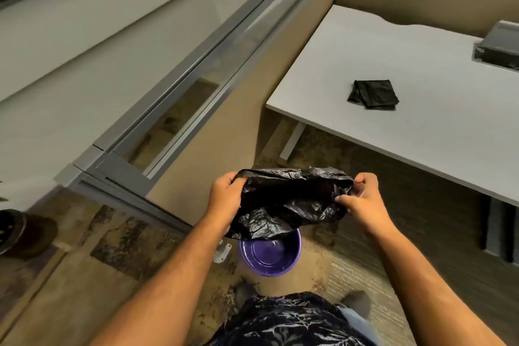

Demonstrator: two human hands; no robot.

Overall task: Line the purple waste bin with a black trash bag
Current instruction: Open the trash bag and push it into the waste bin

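While held, black trash bag (292,199) mouth spread sideways

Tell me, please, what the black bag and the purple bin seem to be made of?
Black bag: thin glossy plastic film, judging by its crinkles and highlights. Purple bin: probably smooth moulded plastic; its inside reflects light and shows ring ridges on the bottom.

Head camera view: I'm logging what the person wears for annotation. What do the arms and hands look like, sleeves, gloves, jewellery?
Both forearms are bare up to the picture's edge, no sleeves showing. The left hand and right hand wear no gloves; no watch, ring or bracelet shows. Below them is a dark garment with a pale leaf print.
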